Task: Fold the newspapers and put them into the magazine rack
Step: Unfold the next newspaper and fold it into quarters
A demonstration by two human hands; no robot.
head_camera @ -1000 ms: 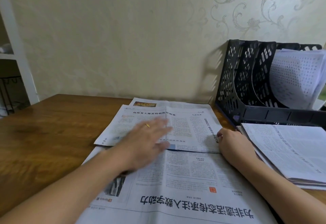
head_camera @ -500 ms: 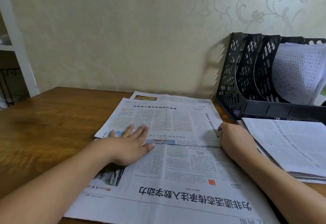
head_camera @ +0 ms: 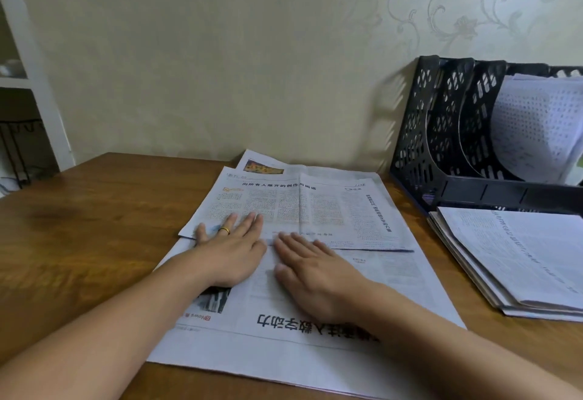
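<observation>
Wooden counter (head_camera: 94, 226): your left hand (head_camera: 232, 254) and right hand (head_camera: 318, 279) press flat, holding nothing, on the half-folded newspaper (head_camera: 315, 210) left of the rack (head_camera: 473, 191). Sweep outward to sharpen the crease.

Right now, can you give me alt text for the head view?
Both hands, left hand and right hand, press flat on a half-folded newspaper spread on a wooden table. To the right lie a stack of folded papers and a black magazine rack already holding papers, against the wall.
</observation>
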